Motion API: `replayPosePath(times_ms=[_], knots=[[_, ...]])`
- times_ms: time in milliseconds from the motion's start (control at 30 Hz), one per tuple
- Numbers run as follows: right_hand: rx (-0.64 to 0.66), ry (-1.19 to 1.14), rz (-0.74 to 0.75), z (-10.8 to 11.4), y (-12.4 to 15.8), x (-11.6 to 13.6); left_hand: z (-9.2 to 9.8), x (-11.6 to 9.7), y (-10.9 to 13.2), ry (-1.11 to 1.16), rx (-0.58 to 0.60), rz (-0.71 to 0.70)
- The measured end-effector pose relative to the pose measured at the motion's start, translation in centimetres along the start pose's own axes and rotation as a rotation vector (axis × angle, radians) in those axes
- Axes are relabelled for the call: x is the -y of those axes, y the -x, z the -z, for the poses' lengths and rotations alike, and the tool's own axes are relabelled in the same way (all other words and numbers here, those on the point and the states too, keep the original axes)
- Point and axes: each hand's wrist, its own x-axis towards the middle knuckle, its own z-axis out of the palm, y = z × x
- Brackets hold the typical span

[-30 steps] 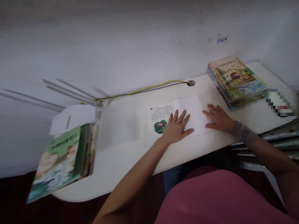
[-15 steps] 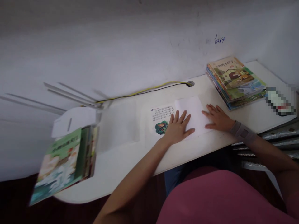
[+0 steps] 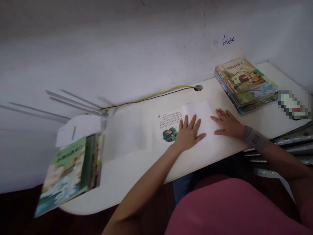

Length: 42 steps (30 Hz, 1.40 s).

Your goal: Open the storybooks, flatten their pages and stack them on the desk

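A white sheet of paper with a crease down it lies flat on the white desk. My left hand rests palm down on its left part, fingers spread. My right hand lies at the sheet's right edge, also with fingers apart, and a grey band is on that wrist. Partly under the sheet and my left hand is a printed page with lines of text and a green picture. Its right side is hidden.
A stack of picture books lies at the desk's right back. More books stand at the left end by a white holder. A clear sheet lies left of the page. Yellow and black cables run along the wall to a desk hole.
My left hand has slid very slightly to the right on the paper. The view has shifted a little; my right hand stays at the sheet's edge.
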Motion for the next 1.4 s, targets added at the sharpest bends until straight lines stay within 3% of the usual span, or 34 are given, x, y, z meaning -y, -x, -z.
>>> replayPosePath(times_ms=[1033,1400], knots=[[0.005,0.002,0.0,-0.2,-0.1,-0.1,-1.1,-1.2,-1.3,-0.004,-0.072,-0.023],[0.018,-0.001,-0.006,0.1,0.0,-0.1,-0.6,-1.4,-1.4,0.04,-0.081,-0.019]])
